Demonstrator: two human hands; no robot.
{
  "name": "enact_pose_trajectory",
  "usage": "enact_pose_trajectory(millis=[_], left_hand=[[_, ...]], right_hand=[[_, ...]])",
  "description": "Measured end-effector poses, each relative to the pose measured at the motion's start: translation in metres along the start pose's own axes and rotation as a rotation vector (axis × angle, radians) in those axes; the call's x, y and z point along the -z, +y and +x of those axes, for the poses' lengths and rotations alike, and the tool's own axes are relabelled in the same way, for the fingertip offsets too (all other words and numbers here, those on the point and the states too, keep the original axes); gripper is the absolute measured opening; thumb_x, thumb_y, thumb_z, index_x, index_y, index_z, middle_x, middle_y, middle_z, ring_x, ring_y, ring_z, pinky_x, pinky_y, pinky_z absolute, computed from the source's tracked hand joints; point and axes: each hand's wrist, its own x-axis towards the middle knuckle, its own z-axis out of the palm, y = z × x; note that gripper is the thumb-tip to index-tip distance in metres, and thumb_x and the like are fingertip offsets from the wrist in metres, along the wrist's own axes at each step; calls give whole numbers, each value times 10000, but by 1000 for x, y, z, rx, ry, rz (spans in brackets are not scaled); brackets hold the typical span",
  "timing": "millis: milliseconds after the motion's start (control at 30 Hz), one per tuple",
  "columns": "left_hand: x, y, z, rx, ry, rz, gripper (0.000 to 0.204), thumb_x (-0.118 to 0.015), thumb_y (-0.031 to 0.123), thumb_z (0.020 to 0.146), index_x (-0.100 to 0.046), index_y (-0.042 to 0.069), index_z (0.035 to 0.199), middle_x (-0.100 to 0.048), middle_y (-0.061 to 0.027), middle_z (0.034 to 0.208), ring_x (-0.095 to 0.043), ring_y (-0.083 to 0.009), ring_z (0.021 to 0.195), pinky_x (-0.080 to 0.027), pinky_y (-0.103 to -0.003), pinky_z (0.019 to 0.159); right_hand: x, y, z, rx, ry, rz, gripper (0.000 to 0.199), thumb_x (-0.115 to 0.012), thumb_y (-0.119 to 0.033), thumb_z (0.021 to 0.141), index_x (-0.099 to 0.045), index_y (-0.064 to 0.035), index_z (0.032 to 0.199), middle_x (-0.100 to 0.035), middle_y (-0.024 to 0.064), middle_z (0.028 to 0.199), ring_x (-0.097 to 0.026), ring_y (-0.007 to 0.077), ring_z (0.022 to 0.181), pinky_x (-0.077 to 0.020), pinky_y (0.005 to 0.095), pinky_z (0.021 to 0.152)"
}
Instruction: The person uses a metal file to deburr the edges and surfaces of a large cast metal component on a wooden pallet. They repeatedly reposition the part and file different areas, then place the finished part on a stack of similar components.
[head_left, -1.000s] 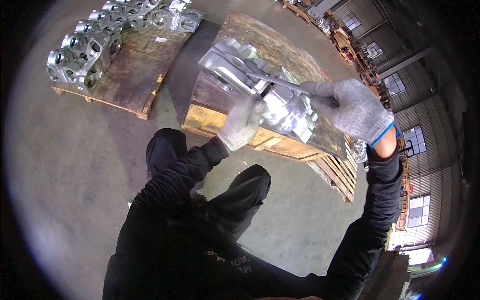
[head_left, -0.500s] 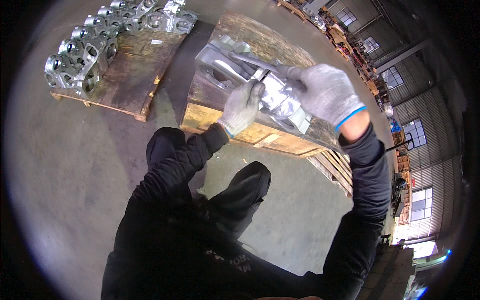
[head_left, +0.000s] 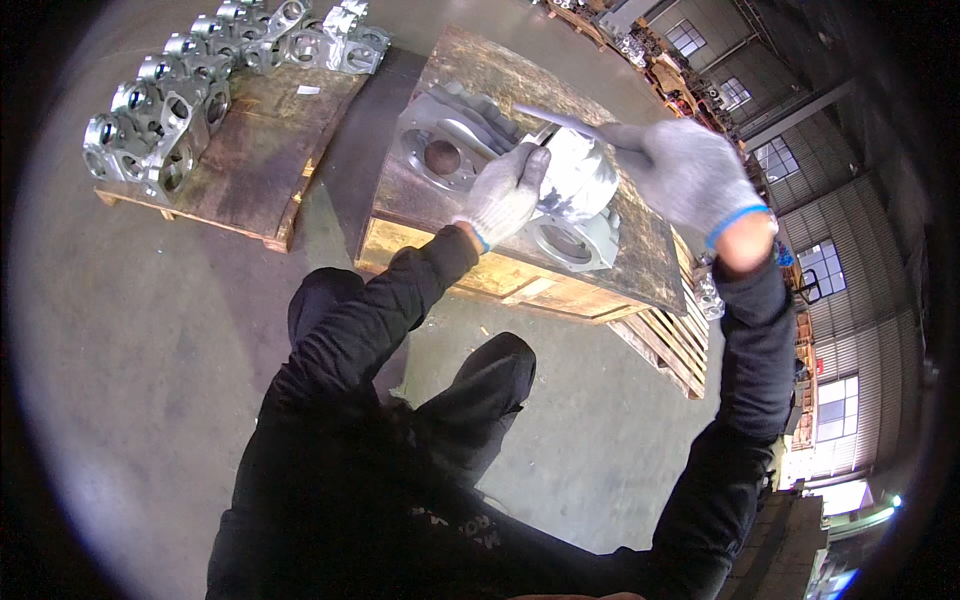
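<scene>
A large silvery metal casting (head_left: 560,190) is seen lying on a worn wooden crate top (head_left: 640,260), and both gloved hands are found upon or just above it. The left hand (head_left: 503,195) is laid flat against the casting's near flank, fingers pressed together and curved over the rounded body, so that the part is steadied; nothing is pinched by it. The right hand (head_left: 690,170) is closed in a fist around the handle end of a slim metal rod (head_left: 565,122), which is held just beyond the casting's far side.

The relation that matters is this: the rod's long axis is run from the right hand leftward and slightly away, so that its free tip is carried across the top of the casting, beyond the left hand's fingertips. The casting lies directly under and to the left of the right hand; its own length is stretched leftward of both hands, along the crate. Whether the tip is touching metal cannot be told. The left hand is the nearer to the body of the part, being in contact with it.

The right arm is raised and bent sharply at the elbow, wrist high; the left is reached forward, nearly straight. Well to the left of the left hand, a row of similar castings (head_left: 180,90) is stood on a low pallet (head_left: 250,160)
</scene>
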Motion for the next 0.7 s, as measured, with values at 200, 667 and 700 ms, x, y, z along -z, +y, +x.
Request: enact_pose_trajectory(millis=[200, 667, 700], left_hand=[[-12, -20, 60, 24, -82, 91, 456, -502, 389, 1089, -636, -16, 1248, -701, -289, 1111, -679, -430, 1064, -511, -474, 916], [-36, -40, 99, 62, -11, 164, 423, -488, 356, 1071, -676, -12, 1162, -697, -311, 1075, -647, -495, 1080, -496, -555, 922], [-36, -39, 98, 47, -13, 174, 426, -485, 356, 1082, -667, -15, 1190, -697, -307, 1085, -643, -495, 1091, -496, -548, 921]], right_hand=[[-43, 23, 21, 104, 312, -216, 230, -625, -232, 905, -798, -190, 1051, -738, 119, 792, -744, 321, 783, -586, 466, 666], [-36, 46, 71, -26, -128, -95, 360, -652, -304, 934, -750, -203, 1265, -747, 181, 970, -733, 370, 914, -594, 470, 809], [-32, 46, 71, 15, -61, -46, 359, -650, -292, 931, -751, -190, 1260, -746, 187, 970, -732, 374, 912, -592, 467, 813]])
